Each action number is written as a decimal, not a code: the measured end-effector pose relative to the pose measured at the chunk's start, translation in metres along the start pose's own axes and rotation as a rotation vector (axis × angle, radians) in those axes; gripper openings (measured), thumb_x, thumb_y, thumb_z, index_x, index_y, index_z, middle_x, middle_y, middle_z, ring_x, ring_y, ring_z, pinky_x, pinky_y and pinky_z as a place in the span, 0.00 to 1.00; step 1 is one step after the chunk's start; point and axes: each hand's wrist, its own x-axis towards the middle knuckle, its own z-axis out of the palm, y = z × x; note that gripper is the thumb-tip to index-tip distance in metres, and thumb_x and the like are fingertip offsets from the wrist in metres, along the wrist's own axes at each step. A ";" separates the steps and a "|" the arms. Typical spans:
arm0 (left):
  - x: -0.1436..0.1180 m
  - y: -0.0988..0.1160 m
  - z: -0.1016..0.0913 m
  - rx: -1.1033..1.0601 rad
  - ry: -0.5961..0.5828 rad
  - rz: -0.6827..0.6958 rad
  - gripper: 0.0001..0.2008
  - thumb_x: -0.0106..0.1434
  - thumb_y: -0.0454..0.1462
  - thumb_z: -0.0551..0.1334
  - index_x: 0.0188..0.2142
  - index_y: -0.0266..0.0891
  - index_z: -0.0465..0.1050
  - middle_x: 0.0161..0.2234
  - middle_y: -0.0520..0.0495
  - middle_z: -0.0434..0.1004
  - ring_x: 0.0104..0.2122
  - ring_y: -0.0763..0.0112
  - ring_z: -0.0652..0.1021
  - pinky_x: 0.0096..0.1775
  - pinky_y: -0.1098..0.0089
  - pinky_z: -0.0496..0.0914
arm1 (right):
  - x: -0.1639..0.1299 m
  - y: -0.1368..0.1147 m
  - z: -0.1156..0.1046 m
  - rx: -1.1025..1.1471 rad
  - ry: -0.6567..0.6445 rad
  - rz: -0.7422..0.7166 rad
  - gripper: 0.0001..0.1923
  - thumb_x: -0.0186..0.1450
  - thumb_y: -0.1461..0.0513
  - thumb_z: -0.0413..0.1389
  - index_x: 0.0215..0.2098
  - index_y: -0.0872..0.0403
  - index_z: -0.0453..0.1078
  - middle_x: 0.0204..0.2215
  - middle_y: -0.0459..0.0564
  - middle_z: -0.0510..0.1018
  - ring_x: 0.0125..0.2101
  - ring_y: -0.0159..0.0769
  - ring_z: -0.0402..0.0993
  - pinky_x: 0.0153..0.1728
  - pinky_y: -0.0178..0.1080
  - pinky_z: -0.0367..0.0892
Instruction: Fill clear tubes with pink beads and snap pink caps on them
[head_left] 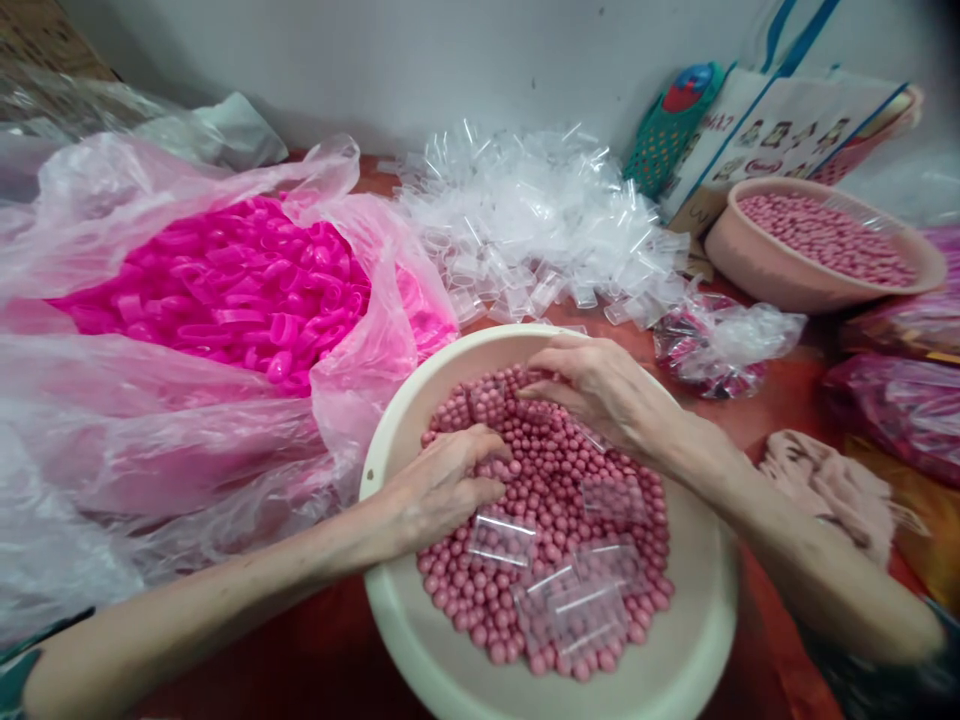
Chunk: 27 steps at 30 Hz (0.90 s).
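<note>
Hands deep in pink beads (555, 470), cream basin (697, 660) near centre on surface. Left hand (442, 485) grip curled shut on beads. Right hand (600, 385) fingers together, pinching clear bag (480, 398). Judgement: hold bag mouth open, feed small handfuls, avoid spill.

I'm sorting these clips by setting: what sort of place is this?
Probably a home or small workshop packing table. Both hands dig in a cream basin of pink balls, beside heaped clear sachets and a bag of bright pink plastic parts.
</note>
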 end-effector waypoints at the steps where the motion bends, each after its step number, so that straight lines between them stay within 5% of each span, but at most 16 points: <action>1: 0.000 0.000 0.000 0.007 0.000 -0.001 0.04 0.59 0.35 0.54 0.33 0.39 0.66 0.33 0.52 0.69 0.35 0.67 0.69 0.38 0.68 0.61 | -0.005 0.006 0.000 -0.009 -0.044 0.013 0.10 0.64 0.57 0.52 0.41 0.52 0.69 0.39 0.52 0.73 0.40 0.40 0.69 0.41 0.41 0.64; 5: 0.001 0.002 0.001 0.015 0.006 -0.025 0.07 0.59 0.35 0.54 0.37 0.39 0.67 0.35 0.51 0.70 0.37 0.66 0.69 0.40 0.67 0.61 | -0.023 0.018 0.011 -0.019 -0.170 0.019 0.09 0.63 0.56 0.53 0.37 0.53 0.67 0.34 0.51 0.72 0.34 0.38 0.68 0.36 0.40 0.63; 10: 0.006 0.008 -0.001 -0.005 -0.002 -0.039 0.09 0.58 0.35 0.54 0.38 0.38 0.69 0.38 0.49 0.71 0.40 0.63 0.70 0.43 0.66 0.61 | -0.027 0.004 0.023 -0.006 -0.076 -0.007 0.07 0.67 0.64 0.46 0.41 0.54 0.63 0.36 0.52 0.70 0.37 0.38 0.67 0.40 0.42 0.63; 20: 0.014 0.006 -0.014 -0.019 0.019 -0.010 0.08 0.57 0.35 0.56 0.35 0.37 0.72 0.32 0.51 0.73 0.36 0.65 0.72 0.39 0.69 0.62 | -0.019 -0.005 0.036 -0.030 -0.093 -0.006 0.17 0.67 0.68 0.40 0.53 0.56 0.57 0.46 0.58 0.68 0.49 0.43 0.63 0.50 0.50 0.61; 24: 0.013 0.009 -0.018 -0.093 -0.024 0.014 0.08 0.59 0.35 0.56 0.37 0.37 0.72 0.34 0.51 0.73 0.37 0.65 0.72 0.40 0.68 0.63 | -0.020 0.001 0.025 -0.031 -0.046 0.048 0.16 0.67 0.63 0.44 0.54 0.55 0.57 0.41 0.55 0.71 0.43 0.41 0.67 0.46 0.45 0.63; 27: 0.009 0.008 -0.019 -0.097 0.030 -0.001 0.10 0.60 0.36 0.56 0.40 0.38 0.70 0.38 0.50 0.73 0.40 0.64 0.72 0.42 0.68 0.63 | -0.028 0.014 0.003 -0.055 -0.068 0.132 0.10 0.66 0.59 0.49 0.43 0.52 0.65 0.34 0.51 0.73 0.35 0.40 0.68 0.37 0.41 0.64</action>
